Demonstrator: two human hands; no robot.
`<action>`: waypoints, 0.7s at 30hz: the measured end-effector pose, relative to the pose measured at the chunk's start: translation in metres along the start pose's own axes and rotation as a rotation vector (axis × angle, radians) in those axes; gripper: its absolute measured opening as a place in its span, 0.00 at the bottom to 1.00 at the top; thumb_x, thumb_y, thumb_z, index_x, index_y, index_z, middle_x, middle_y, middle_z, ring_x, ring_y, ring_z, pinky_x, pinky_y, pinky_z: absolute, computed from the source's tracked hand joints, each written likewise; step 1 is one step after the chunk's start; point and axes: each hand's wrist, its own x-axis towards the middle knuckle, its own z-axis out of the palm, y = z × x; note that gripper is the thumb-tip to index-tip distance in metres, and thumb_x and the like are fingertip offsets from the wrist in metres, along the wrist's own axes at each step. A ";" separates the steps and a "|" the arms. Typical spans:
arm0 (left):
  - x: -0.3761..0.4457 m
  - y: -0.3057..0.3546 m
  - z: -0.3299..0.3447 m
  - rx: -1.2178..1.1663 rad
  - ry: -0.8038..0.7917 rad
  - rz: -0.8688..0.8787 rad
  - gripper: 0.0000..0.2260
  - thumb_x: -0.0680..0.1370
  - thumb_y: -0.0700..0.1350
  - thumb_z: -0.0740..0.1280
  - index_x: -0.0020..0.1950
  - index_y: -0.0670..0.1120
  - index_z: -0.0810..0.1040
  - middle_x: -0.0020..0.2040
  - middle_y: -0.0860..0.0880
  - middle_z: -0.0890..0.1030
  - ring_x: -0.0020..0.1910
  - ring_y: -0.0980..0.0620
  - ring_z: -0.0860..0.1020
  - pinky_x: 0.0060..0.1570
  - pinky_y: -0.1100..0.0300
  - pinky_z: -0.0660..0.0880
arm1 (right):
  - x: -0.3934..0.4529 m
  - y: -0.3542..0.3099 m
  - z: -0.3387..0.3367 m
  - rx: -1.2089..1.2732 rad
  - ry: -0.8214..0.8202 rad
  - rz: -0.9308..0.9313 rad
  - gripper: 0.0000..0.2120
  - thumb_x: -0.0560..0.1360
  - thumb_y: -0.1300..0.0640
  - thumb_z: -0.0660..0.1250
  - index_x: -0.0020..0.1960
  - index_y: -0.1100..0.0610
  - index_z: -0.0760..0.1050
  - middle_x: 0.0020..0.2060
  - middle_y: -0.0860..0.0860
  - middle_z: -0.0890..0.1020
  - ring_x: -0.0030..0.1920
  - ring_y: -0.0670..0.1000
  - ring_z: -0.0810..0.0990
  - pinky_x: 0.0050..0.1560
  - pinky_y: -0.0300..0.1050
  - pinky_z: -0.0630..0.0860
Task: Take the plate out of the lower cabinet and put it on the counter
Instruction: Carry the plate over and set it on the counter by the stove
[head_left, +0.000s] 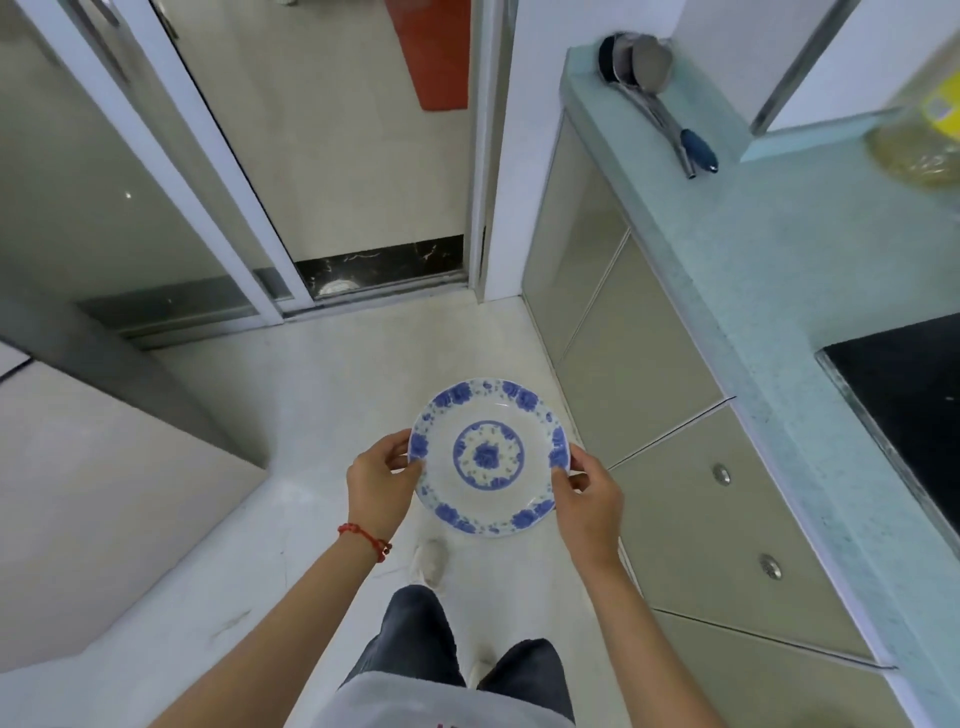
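No text, brand, number or sign can be read anywhere. The bottle at the far right edge of the surface carries a yellow label, but it is too blurred to make out. The plate bears only a blue flower pattern, with no lettering. A trace of red print shows on the shirt, cut off and unreadable.

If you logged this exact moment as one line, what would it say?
stage: carrying | blue-and-white plate: level, above floor | left hand: grips left rim | right hand: grips right rim | counter: not reached
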 end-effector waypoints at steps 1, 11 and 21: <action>0.016 0.006 0.000 0.003 -0.012 0.016 0.11 0.73 0.36 0.66 0.55 0.39 0.78 0.53 0.40 0.82 0.44 0.47 0.77 0.49 0.58 0.73 | 0.010 -0.005 0.006 0.010 0.014 0.015 0.12 0.72 0.66 0.65 0.51 0.52 0.79 0.38 0.44 0.81 0.33 0.38 0.77 0.31 0.25 0.72; 0.130 0.052 0.020 0.041 -0.141 0.139 0.12 0.72 0.34 0.67 0.55 0.39 0.78 0.53 0.39 0.82 0.44 0.48 0.77 0.50 0.58 0.74 | 0.088 -0.044 0.036 0.035 0.179 0.077 0.22 0.72 0.65 0.64 0.42 0.35 0.74 0.38 0.37 0.79 0.32 0.36 0.77 0.29 0.23 0.70; 0.202 0.100 0.076 0.020 -0.227 0.170 0.13 0.71 0.32 0.68 0.55 0.40 0.78 0.53 0.41 0.82 0.45 0.48 0.77 0.49 0.58 0.73 | 0.172 -0.043 0.024 0.056 0.270 0.157 0.11 0.72 0.64 0.64 0.51 0.52 0.78 0.41 0.49 0.82 0.33 0.40 0.77 0.31 0.25 0.71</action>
